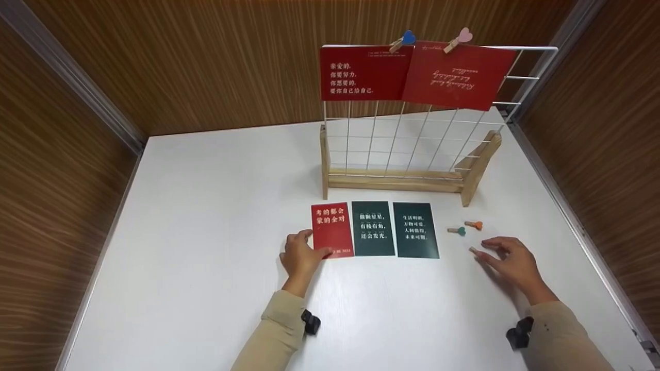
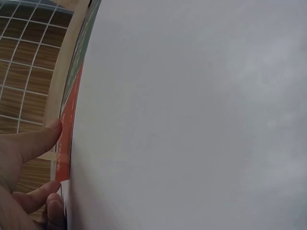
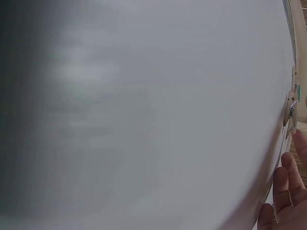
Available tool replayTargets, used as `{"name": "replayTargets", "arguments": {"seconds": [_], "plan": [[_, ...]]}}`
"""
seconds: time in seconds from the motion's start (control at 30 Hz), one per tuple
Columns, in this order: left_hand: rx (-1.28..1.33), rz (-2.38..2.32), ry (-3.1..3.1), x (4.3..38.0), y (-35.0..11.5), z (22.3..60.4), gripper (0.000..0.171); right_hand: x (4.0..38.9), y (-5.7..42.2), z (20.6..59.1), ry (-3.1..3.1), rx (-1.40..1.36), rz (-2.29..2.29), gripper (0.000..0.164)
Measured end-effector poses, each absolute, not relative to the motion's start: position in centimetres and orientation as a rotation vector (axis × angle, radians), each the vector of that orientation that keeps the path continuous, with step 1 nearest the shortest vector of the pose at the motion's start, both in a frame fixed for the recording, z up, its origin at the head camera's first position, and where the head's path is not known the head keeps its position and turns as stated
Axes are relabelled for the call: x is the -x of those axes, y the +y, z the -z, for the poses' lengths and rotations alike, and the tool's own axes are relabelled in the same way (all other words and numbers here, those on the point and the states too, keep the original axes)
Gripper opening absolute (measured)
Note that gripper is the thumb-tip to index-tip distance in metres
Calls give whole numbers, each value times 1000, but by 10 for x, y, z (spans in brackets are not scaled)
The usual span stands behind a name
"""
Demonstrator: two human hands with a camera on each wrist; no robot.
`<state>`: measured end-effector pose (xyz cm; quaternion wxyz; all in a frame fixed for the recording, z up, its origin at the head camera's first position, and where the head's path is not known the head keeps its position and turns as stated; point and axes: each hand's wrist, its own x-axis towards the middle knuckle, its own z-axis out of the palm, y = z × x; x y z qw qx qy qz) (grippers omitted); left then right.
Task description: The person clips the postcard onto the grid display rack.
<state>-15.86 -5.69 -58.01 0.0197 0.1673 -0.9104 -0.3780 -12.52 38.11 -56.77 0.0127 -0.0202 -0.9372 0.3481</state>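
My left hand point(image 1: 301, 252) grips the lower left corner of a red card point(image 1: 332, 226) with white lettering, thumb on its lower edge and fingers at its left side. The left wrist view shows the thumb point(image 2: 50, 136) against this card, which is seen nearly edge-on. My right hand point(image 1: 513, 263) pinches a small wooden clothespin point(image 1: 473, 250) at the thumb and forefinger tips; its far end is hidden. In the right wrist view the clothespin point(image 3: 290, 110) appears beside the fingers. Just beyond lie two more clothespins, one with a teal heart point(image 1: 457, 231), one with an orange heart point(image 1: 473, 225).
Two dark green cards point(image 1: 373, 229) lie in a row right of the red one. Behind them stands a white wire grid point(image 1: 402, 136) on wooden feet point(image 1: 478, 170). Two red cards point(image 1: 361, 74) hang from its top under blue-heart point(image 1: 407, 37) and pink-heart point(image 1: 464, 36) clothespins. Wood-grain walls surround the white table point(image 1: 206, 206).
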Motion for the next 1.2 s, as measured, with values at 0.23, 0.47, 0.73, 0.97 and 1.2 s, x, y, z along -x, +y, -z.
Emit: {"name": "replayTargets", "arguments": {"seconds": [0.23, 0.47, 0.73, 0.97, 1.2], "plan": [[-446, 1141, -2819, 160, -59, 581, 63, 126, 383, 568, -2959, 51, -1067, 41], [-417, 1179, -2813, 161, -62, 581, 59, 127, 383, 566, -3014, 75, -1052, 37], [-429, 1301, -2792, 161, -66, 578, 54, 126, 383, 566, -3001, 71, -1055, 33], [-451, 1251, -2819, 160, -70, 575, 48, 126, 383, 568, -2994, 59, -1064, 30], [-443, 1165, -2855, 159, -71, 571, 29, 128, 383, 569, -2960, 41, -1087, 23]]}}
